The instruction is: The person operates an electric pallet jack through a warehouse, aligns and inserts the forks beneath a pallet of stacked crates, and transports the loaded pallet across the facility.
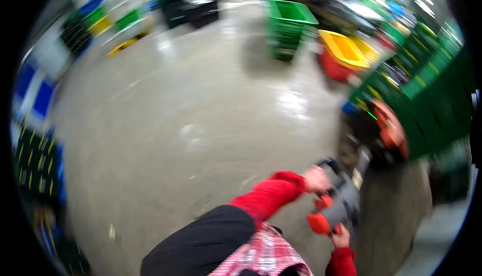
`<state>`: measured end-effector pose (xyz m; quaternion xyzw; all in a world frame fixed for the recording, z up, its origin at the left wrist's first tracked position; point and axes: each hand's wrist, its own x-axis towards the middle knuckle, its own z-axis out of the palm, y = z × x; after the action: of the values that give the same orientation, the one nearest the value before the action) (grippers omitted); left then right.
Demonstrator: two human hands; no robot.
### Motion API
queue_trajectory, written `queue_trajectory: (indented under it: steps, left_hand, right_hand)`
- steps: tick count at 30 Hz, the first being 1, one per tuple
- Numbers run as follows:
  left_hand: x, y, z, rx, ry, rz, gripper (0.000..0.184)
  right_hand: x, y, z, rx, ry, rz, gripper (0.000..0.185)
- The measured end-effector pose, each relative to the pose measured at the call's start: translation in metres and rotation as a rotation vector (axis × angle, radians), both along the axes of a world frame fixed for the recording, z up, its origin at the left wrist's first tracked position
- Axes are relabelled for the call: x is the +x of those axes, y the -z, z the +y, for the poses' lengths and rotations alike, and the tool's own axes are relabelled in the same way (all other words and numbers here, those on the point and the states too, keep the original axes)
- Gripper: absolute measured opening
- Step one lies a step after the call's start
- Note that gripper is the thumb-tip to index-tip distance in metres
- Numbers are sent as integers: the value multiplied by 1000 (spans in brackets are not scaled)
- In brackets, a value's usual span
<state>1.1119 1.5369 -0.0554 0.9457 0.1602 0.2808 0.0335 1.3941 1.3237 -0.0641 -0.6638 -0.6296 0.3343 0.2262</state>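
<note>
Shiny gray floor stretches from dark crates at the left edge past a green tub stack at upper center, as a person's left hand curls around one side of a gray-and-orange control handle at lower right and the right hand grips its near end. Guiding the orange machine beside a large green container appears underway, calling for a firm two-handed hold; blur hides finger detail.
</note>
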Motion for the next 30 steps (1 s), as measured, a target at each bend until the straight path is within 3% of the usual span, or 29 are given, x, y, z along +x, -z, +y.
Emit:
queue_trajectory:
  steps: [1, 2, 3, 6, 8, 13, 17, 25, 30]
  left_hand:
    - [22, 8, 14, -25, -62, 24, 19]
    - [47, 7, 28, -43, -137, 136, 13]
    - [79, -3, 37, -17, -131, 85, 9]
    - [211, -25, 67, 40, -110, 25, 8]
    - [277, -35, 84, 44, -59, -36, 10]
    - [287, -40, 68, 0, -60, -6, 6]
    - [321, -92, 38, 63, -30, 50, 9]
    - [369, -145, 12, 83, 37, 28, 5]
    - [403, -154, -11, 2, 7, 94, 15]
  right_hand:
    - [20, -10, 27, 5, -38, -14, 31]
    - [52, -3, 48, 58, -51, 35, 39]
    - [96, 6, 61, -20, -50, 25, 46]
    - [219, -9, 67, 139, -23, -132, 50]
    - [270, -47, 67, 101, 2, -255, 56]
    - [276, -60, 47, 66, 44, -276, 60]
    - [312, -110, 16, 61, 45, -260, 58]
    - [365, -153, -16, 19, 68, -222, 65]
    - [397, -162, -39, -9, 67, -295, 65]
